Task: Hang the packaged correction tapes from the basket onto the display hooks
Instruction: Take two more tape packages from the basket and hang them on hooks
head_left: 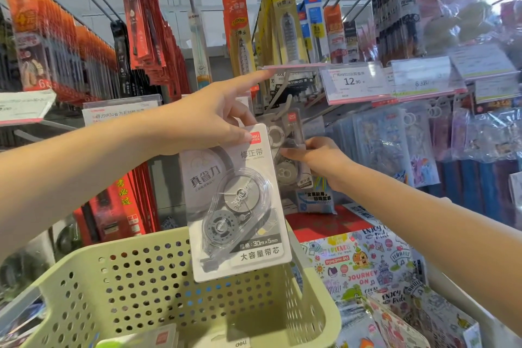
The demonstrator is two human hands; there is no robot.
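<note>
2 bare hands reach up toward a shop wall full of hanging packs. The left hand (210, 118) pinches the top edge of a grey correction tape pack (240, 203) between its thumb and bent fingers. Its pointing finger sticks straight out, up and to the right, and its tip touches the pink edge of a price tag strip (293, 66). The pack hangs down below this hand, tilted a little, and its bottom end sits in front of the back wall of the green basket (158, 277). The basket has lots of little round holes, and more packs (166, 337) lie at its bottom, far below the hand.

Just to the right of the left hand, other grey tape packs (288, 147) hang on a display hook (278, 106). The right hand (319, 161) is lower than the left hand and grips the side of these hanging packs with its fingertips. A price tag (354, 82) that reads 12.90 is above the right hand. To the right of that hand hang clear bags with cartoon pictures (395, 144). Below the right arm lie colourful printed packs (367, 265).
</note>
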